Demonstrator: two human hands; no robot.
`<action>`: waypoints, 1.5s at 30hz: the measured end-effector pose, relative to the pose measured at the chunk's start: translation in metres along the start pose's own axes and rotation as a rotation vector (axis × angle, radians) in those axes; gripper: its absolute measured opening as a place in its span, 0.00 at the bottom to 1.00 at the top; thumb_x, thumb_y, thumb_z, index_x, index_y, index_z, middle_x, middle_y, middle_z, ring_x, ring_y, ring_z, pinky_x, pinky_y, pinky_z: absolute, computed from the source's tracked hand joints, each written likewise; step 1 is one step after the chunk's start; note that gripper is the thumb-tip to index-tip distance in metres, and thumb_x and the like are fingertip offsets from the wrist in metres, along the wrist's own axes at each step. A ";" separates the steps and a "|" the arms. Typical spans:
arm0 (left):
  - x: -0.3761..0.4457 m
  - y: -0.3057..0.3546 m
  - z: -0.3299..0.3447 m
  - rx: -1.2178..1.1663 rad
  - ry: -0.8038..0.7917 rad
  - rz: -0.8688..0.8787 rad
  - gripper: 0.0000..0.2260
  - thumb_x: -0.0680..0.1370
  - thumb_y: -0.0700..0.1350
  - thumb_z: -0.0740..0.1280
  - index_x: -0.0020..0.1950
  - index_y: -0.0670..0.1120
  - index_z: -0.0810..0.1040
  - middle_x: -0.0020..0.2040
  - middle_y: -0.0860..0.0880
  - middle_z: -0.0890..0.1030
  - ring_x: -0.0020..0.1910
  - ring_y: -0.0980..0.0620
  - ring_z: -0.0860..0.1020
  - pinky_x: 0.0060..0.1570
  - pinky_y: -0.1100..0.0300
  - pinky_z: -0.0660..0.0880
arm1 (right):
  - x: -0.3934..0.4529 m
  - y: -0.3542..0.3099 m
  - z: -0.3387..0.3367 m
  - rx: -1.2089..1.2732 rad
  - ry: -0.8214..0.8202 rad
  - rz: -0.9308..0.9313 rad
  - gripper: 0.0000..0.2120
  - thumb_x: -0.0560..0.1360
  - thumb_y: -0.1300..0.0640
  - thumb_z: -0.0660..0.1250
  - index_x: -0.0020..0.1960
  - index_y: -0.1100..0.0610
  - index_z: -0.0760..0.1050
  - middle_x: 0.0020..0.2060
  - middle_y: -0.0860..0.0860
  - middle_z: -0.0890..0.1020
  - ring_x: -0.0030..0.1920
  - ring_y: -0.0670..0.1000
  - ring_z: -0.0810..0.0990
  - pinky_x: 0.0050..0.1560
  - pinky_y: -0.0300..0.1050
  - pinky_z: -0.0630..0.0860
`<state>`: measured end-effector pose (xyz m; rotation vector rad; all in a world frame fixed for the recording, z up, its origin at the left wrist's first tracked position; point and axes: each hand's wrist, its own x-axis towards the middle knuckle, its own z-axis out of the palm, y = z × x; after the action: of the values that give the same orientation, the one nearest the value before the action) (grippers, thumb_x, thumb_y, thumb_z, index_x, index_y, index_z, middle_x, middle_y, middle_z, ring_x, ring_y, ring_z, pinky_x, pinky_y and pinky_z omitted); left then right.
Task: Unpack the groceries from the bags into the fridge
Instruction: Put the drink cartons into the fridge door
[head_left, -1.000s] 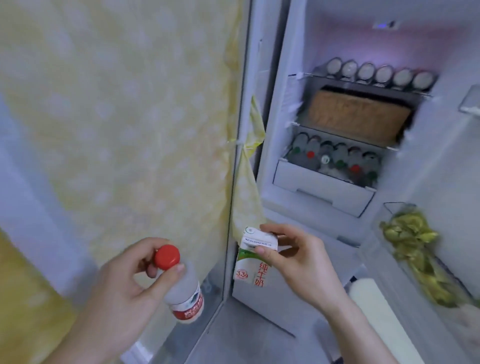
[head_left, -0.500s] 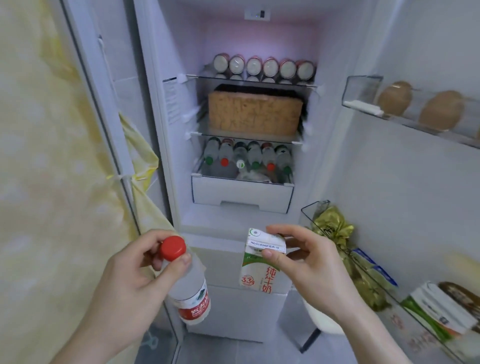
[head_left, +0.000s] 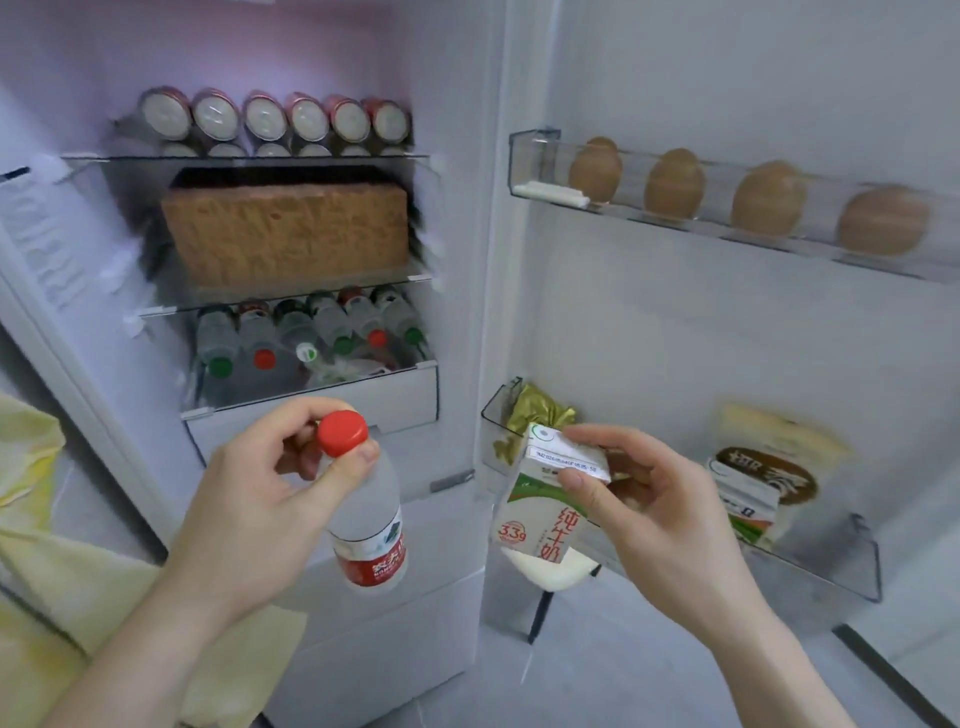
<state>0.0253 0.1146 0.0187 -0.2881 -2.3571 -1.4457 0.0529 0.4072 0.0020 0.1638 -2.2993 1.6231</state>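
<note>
Water bottle (head_left: 368, 514) w/ red cap hangs by its neck from the left hand (head_left: 249, 499), fingers pinched round the cap; milk carton (head_left: 545, 493) is clamped at its top by the right hand (head_left: 654, 514), thumb on the near face. Both items are held in front of the open fridge, not yet on any shelf. Vs a sec ago, the view has swung off the yellow curtain at left and squared up to the fridge interior, w/ both hands raised closer to it. Far left: the bottle drawer (head_left: 311, 400) holds similar capped bottles, prob. the bottle's spot. Right: the lower door bin (head_left: 810, 551) already holds a like carton, so milk likely goes there. Cans and eggs (head_left: 675, 184) sit higher up.
</note>
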 end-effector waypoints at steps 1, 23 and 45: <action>0.005 0.002 0.004 -0.013 -0.018 0.009 0.13 0.71 0.57 0.71 0.52 0.53 0.82 0.39 0.50 0.78 0.40 0.49 0.75 0.44 0.62 0.71 | -0.004 -0.003 -0.009 -0.007 0.050 -0.012 0.11 0.75 0.51 0.75 0.57 0.43 0.84 0.50 0.43 0.88 0.48 0.48 0.87 0.49 0.54 0.84; 0.007 0.056 0.099 -0.150 -0.206 0.095 0.16 0.72 0.61 0.71 0.54 0.53 0.81 0.42 0.48 0.81 0.44 0.44 0.77 0.50 0.43 0.75 | -0.034 0.024 -0.173 -0.455 0.375 0.000 0.10 0.81 0.54 0.67 0.60 0.43 0.81 0.54 0.39 0.81 0.50 0.43 0.79 0.45 0.38 0.75; 0.003 0.045 0.088 -0.092 -0.205 0.039 0.11 0.74 0.59 0.71 0.52 0.56 0.80 0.41 0.47 0.80 0.42 0.46 0.75 0.48 0.43 0.75 | -0.030 0.023 -0.127 -0.608 0.172 0.048 0.17 0.78 0.57 0.71 0.63 0.40 0.78 0.58 0.35 0.77 0.59 0.38 0.73 0.57 0.41 0.69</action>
<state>0.0213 0.2133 0.0210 -0.5271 -2.4305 -1.5757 0.0990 0.5306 0.0102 -0.1676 -2.5456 0.8506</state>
